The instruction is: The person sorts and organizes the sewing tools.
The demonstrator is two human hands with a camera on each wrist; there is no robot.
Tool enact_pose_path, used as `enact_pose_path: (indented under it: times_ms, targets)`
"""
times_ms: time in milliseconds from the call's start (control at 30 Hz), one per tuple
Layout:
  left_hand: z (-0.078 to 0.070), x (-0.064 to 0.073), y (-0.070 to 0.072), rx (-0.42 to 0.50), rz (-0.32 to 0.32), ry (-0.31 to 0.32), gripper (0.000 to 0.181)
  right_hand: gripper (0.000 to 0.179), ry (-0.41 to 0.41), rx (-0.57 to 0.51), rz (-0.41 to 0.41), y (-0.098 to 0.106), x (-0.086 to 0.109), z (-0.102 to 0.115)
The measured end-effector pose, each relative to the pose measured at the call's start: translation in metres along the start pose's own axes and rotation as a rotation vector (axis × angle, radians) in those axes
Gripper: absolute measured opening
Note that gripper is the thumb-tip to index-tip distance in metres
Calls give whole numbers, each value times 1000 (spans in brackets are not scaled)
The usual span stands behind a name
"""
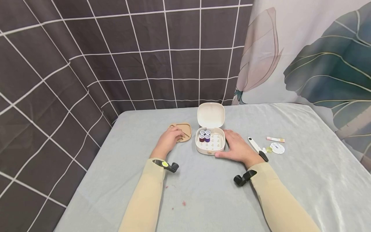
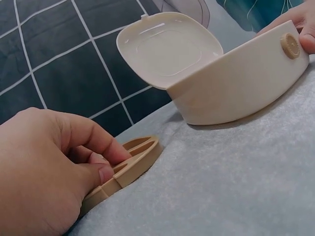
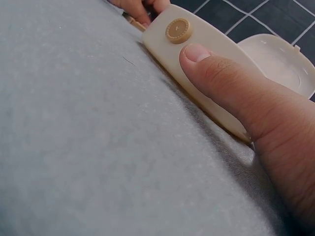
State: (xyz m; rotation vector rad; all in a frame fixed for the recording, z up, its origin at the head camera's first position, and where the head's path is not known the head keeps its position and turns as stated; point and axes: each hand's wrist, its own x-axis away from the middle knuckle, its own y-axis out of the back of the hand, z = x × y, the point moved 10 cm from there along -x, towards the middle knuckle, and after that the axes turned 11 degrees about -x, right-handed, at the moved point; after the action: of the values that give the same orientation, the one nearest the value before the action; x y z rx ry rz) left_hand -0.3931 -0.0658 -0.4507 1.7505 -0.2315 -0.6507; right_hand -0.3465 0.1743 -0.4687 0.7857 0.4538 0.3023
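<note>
A cream sewing box [image 1: 203,150] stands on the bed-like surface with its lid [image 1: 211,115] tipped up at the back. Several dark thread spools [image 1: 207,138] sit on pegs in its left part; other pegs are bare. My right hand [image 1: 239,149] holds the box's right side, the thumb [image 3: 216,69] on the front wall near the round tan button [image 3: 178,31]. Left of the box lies a shallow tan divided tray [image 1: 187,129]. My left hand [image 1: 169,140] grips its edge, thumb and fingertips at the rim and compartments. Whether anything small is between those fingertips is hidden.
Right of my right hand lie a white-handled tool with a dark end [image 1: 255,145], a white scalloped card [image 1: 277,148], a small yellowish disc [image 1: 269,149] and a narrow pink-white packet [image 1: 275,139]. A dark checked curtain [image 1: 150,64] hangs behind.
</note>
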Motion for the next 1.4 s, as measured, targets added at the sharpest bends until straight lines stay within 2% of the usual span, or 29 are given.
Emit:
enact_pose_path:
  times_ms: [500,767,900,1067,1300,1400]
  targets:
    - [-2,1,8,50,15,-23,12,109,-13,-12,16,-2,-2,1]
    - [-15,-3,23,113,-15,-76,12,108,-9,-2,15,-3,-2,-1]
    - [-25,-5,34,113,-42,-104,11,108,-6,-1,11,-2,-2,-1]
    - [-46,-7,46,132,-65,-160,11,108,-6,5,5,-2,-1,-1]
    - [-79,-12,47,88,-83,-266,12,108,-9,12,3,-1,0,-1]
    - [-91,-12,44,69,-71,-304,12,107,-2,12,0,-1,0,-1]
